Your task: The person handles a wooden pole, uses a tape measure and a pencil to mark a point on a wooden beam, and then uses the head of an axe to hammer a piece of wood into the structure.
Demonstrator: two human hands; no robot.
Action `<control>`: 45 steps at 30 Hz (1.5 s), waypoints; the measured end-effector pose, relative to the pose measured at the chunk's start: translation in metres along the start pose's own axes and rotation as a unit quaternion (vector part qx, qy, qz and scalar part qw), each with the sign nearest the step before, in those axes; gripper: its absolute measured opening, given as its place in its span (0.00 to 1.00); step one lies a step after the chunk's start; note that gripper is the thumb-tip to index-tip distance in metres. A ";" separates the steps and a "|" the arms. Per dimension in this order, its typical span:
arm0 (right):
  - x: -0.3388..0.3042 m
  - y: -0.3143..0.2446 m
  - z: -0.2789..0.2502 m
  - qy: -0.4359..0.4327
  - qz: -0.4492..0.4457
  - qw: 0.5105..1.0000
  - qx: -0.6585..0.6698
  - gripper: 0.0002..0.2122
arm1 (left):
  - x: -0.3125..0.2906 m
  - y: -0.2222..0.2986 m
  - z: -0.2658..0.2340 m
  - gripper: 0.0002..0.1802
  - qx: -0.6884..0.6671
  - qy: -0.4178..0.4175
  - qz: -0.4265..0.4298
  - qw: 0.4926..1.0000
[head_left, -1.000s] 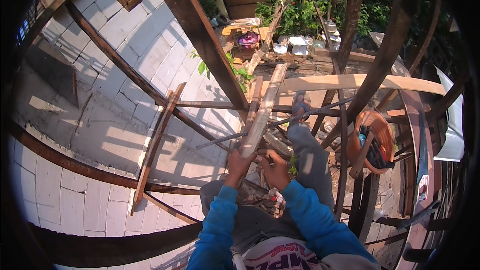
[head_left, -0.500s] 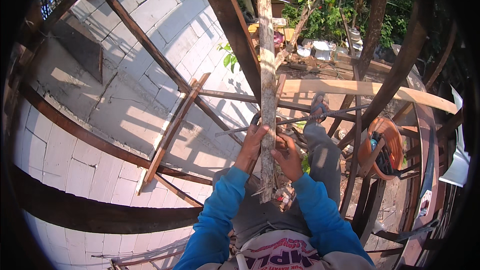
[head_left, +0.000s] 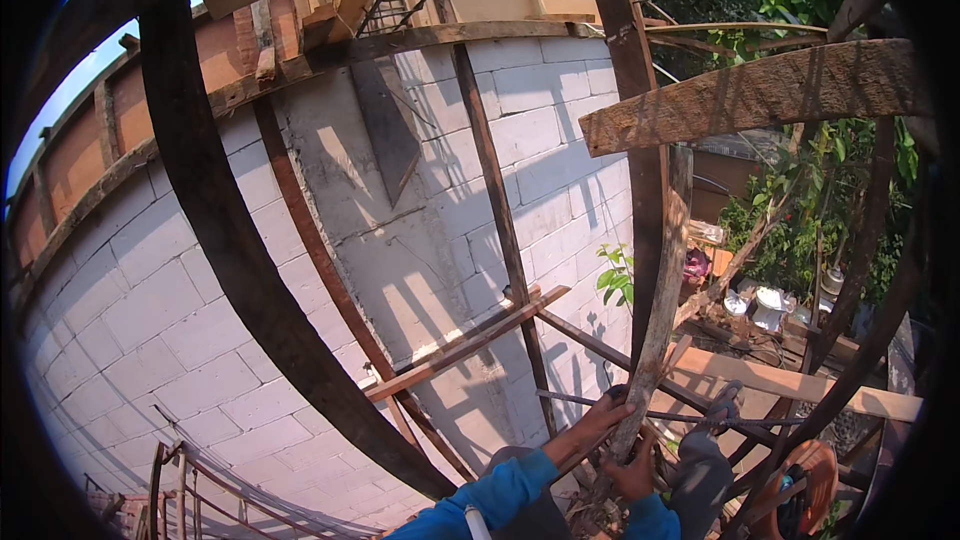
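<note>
A long, rough wooden plank (head_left: 664, 310) stands nearly upright in front of me, slightly tilted. My left hand (head_left: 606, 414) is closed round its left side, with a dark object partly showing beside the fingers. Lower down, my right hand (head_left: 632, 472) grips the plank's right side with bent fingers. Behind the plank runs a thin ribbed metal rod (head_left: 745, 421), crossing it near the left hand. The plank's lower end sits between my forearms, partly hidden.
A pale block wall (head_left: 210, 330) rises at the left, crossed by dark timber posts (head_left: 235, 240). A short wooden beam (head_left: 750, 100) juts in at upper right. One light board (head_left: 780, 380) lies across beneath my foot. An orange bucket (head_left: 822, 475) holding tools hangs at lower right.
My view has swung left and up, so both hands and the plank now appear lower and further right. The plank leans more to the right at its top. Both hands still hold it.
</note>
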State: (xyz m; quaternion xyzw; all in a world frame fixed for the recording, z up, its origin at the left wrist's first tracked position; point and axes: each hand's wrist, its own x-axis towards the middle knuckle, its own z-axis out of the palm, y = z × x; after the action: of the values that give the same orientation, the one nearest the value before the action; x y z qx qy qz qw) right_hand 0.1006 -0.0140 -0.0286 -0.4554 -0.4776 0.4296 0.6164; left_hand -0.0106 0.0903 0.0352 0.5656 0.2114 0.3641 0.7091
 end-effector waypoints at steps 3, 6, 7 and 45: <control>-0.003 0.057 0.000 -0.036 -0.029 0.994 -0.095 0.43 | -0.015 -0.003 -0.007 0.35 0.022 0.016 -0.009 1.000; -0.025 0.010 0.023 -0.043 0.084 0.995 -0.027 0.42 | -0.033 -0.010 -0.011 0.33 0.045 0.038 -0.038 0.998; -0.029 0.017 0.025 -0.022 0.051 0.994 -0.094 0.40 | -0.036 -0.023 -0.019 0.33 0.047 0.055 -0.071 0.995; 0.138 -0.242 0.024 0.243 -0.386 0.841 -0.291 0.37 | -0.092 0.225 0.055 0.44 -0.025 0.162 0.376 0.912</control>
State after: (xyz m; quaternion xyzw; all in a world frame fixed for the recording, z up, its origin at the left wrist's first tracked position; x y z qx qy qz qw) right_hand 0.1244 0.0708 0.2371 -0.4824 -0.5525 -0.1260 0.6679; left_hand -0.0934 0.0070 0.2550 0.5190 0.0855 0.6957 0.4892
